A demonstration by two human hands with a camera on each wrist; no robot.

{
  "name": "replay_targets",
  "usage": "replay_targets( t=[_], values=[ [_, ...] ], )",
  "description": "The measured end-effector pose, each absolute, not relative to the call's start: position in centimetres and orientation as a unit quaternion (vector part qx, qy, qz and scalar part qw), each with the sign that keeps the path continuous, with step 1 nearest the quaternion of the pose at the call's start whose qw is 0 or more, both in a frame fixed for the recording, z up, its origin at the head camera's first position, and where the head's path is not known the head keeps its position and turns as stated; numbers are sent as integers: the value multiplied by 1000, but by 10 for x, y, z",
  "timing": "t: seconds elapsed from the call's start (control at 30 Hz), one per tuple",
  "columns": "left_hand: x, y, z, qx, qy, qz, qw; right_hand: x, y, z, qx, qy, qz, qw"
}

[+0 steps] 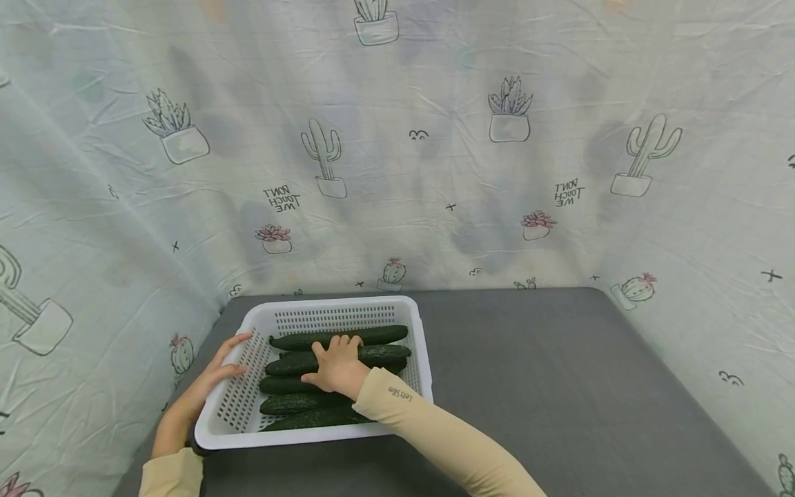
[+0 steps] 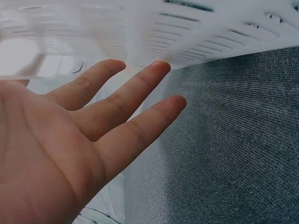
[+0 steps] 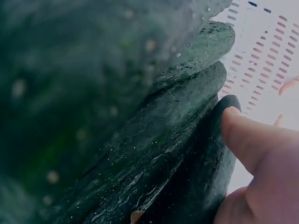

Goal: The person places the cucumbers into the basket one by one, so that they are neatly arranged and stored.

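Note:
A white plastic basket (image 1: 426,359) with slotted walls holds several dark green cucumbers (image 1: 298,404) lying side by side. My right hand (image 1: 338,366) reaches over the basket's near right side and grips a cucumber (image 1: 288,364) near the middle of the pile. The thumb (image 3: 238,128) lies along that cucumber in the right wrist view, and a fingertip shows at its other side. At the basket's left end, my left hand (image 1: 208,379) touches the rim with thumb and forefinger. In the left wrist view its other fingers (image 2: 140,130) stretch out, apart, beside the slotted outer wall.
The basket stands on a grey cloth-covered table (image 1: 528,386), which stretches to the right. Pale curtains (image 1: 410,228) printed with potted cacti hang behind and on both sides. Another cucumber (image 1: 379,335) lies along the basket's far wall.

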State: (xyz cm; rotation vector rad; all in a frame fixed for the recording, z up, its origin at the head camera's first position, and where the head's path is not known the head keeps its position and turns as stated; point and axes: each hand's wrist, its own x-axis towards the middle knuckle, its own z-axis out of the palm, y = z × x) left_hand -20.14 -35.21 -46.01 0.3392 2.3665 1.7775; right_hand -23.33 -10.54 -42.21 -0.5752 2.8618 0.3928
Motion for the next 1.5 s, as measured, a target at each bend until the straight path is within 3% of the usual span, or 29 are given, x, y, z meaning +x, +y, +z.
replay_targets(
  t=[1.0, 1.13, 1.3, 1.5],
  values=[
    [-205, -348, -460, 126, 790, 598, 51, -226, -89, -408, -229, 958, 141, 104],
    [-204, -351, -461, 118, 790, 598, 70, -226, -86, -406, -233, 957, 131, 109],
    [-206, -358, -460, 115, 813, 564, 86, -233, -79, -403, -235, 958, 116, 115],
    [-210, -363, -453, 155, 870, 464, 58, -242, -69, -395, -235, 959, 103, 118]
  ],
)
